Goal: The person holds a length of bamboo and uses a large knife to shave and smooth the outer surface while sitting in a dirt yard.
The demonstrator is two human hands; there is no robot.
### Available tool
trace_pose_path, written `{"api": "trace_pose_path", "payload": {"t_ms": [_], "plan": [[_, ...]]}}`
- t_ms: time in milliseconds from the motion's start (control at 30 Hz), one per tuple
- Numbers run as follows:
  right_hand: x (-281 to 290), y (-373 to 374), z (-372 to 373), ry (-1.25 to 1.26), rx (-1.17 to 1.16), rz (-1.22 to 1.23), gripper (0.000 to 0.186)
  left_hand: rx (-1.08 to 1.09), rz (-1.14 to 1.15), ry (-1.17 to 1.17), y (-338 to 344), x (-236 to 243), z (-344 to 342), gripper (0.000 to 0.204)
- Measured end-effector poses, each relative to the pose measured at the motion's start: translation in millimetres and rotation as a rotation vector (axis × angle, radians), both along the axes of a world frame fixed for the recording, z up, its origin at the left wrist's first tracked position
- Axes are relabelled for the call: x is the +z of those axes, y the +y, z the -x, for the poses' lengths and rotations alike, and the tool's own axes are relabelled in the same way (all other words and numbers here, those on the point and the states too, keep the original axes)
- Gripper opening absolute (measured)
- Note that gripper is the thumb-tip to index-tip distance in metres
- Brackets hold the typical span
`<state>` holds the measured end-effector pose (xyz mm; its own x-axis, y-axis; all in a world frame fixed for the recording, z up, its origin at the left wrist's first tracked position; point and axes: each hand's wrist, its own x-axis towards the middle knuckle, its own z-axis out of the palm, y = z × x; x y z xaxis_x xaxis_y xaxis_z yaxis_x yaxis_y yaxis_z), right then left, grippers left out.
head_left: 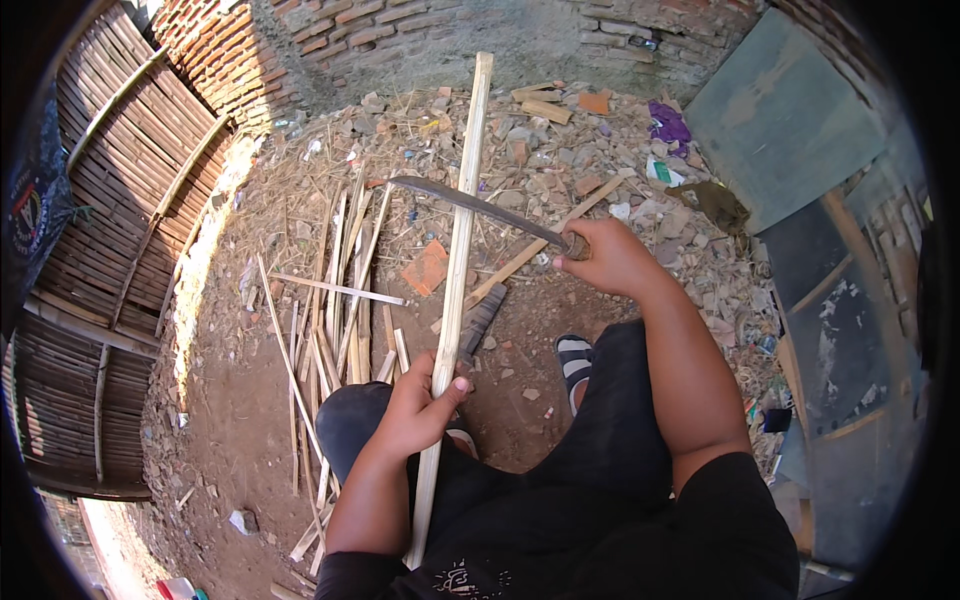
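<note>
A long pale bamboo strip (pixel 462 240) stands tilted upright in front of me, its lower end against my lap. My left hand (pixel 423 402) is wrapped round its lower part. In my right hand (pixel 607 258) is the handle of a machete with a long, dark, slightly curved blade (pixel 480 207). The blade crosses the strip's upper half, pointing left; whether it touches the strip I cannot tell. Behind the strip, near my feet, lies a dark, ridged, rod-like piece (pixel 482 322), partly hidden.
Several split strips (pixel 345 290) lie in a pile left of my knee. Broken bricks and litter, with a purple cloth (pixel 669 128), cover the ground ahead. A brick wall (pixel 400 50) stands at the back, a slatted bamboo wall (pixel 140 150) at left, and grey boards (pixel 785 110) lean at right.
</note>
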<state>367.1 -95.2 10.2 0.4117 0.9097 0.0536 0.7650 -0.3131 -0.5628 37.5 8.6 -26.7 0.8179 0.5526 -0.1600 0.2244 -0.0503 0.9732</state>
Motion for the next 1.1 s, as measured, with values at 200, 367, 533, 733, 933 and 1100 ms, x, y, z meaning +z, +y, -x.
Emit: {"api": "trace_pose_path", "payload": {"t_ms": [200,367,533,733,933,1100], "plan": [[10,0,22,-0.024,0.292,0.157,0.045,-0.005,0.087,-0.034,0,1,0,0.032],[-2,2,0,-0.051,-0.045,0.01,0.044,-0.002,0.122,-0.029,5,-5,4,0.036],[6,-1,5,-0.009,0.056,0.055,0.044,-0.009,0.251,-0.137,6,-5,4,0.047],[15,-2,16,-0.029,0.184,0.156,0.043,0.027,0.284,-0.109,9,-5,4,0.052],[-2,-3,-9,-0.014,-0.137,-0.057,0.043,0.001,0.296,-0.067,8,-4,1,0.051],[14,-5,19,-0.052,0.217,0.116,0.044,0.052,0.296,-0.084,7,-7,2,0.051]]}}
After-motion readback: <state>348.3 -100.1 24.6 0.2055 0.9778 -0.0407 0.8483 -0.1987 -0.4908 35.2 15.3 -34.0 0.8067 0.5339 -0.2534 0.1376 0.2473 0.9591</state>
